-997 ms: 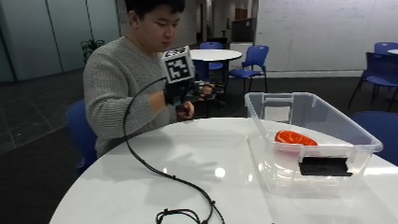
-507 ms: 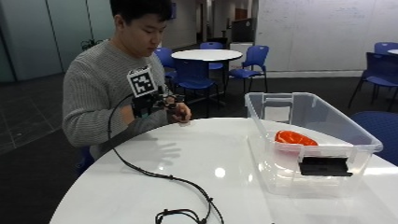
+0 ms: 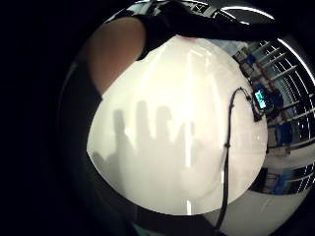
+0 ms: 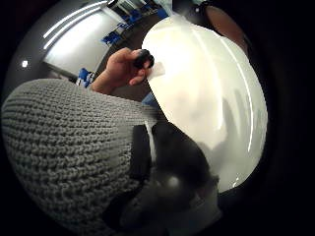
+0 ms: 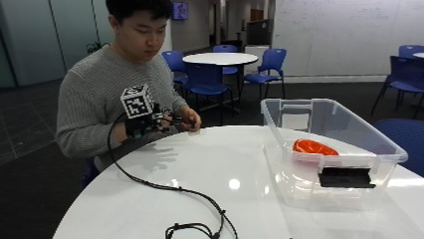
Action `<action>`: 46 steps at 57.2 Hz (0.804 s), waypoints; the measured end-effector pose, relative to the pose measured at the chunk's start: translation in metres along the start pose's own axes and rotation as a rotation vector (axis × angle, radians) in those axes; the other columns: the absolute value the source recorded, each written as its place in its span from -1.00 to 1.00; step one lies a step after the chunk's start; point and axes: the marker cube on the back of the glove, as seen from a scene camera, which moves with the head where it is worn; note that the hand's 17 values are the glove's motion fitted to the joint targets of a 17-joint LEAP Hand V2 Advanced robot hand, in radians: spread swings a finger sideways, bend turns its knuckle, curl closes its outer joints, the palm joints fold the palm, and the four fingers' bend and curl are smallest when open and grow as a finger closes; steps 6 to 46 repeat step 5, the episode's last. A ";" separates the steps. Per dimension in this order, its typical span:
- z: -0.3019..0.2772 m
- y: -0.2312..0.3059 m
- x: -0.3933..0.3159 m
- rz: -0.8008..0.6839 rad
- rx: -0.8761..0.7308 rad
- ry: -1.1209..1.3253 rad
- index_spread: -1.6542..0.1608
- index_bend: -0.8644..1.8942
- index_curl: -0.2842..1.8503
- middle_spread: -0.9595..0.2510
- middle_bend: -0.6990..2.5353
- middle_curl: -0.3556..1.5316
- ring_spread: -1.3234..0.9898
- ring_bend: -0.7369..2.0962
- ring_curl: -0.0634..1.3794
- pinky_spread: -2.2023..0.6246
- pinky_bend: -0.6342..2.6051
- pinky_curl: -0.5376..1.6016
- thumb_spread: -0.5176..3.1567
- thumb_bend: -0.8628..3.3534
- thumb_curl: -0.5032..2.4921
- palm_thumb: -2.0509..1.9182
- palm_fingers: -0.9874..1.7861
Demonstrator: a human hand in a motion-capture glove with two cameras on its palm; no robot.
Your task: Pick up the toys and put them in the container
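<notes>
One orange toy (image 5: pixel 315 147) lies inside the clear plastic container (image 5: pixel 371 144), which stands on the round white surface (image 5: pixel 218 174) at the person's left, well apart from both hands. The container has no lid on it, and a black rectangular latch piece (image 5: pixel 346 177) sits on its near wall.

Across the surface, the black-gloved right hand (image 5: pixel 142 127) hovers just above the rim nearest the person's chest. Its fingers (image 3: pixel 197 24) reach out straight over the white top in the little finger side palm view, and their shadow on the surface below shows them spread apart. They grasp nothing.

Beside it, the bare left hand (image 5: pixel 187 119) is raised at the surface's edge. In the thumb side palm view this hand (image 4: pixel 123 69) pinches a small round black object (image 4: pixel 143 59) between thumb and fingertips, just off the rim of the surface. What the object is cannot be told from the pictures.

The grey knitted sweater (image 4: pixel 64 147) fills much of the thumb side palm view, so the palm's thumb side faces the person's body. The gloved hand is near the left hand but not touching it.
</notes>
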 end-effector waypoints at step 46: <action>0.002 0.000 0.002 -0.001 -0.002 -0.012 0.36 -0.22 -0.30 0.22 -0.45 -0.24 0.01 -0.35 -0.45 0.61 -0.26 -0.18 0.01 -0.61 -0.57 0.00 -0.29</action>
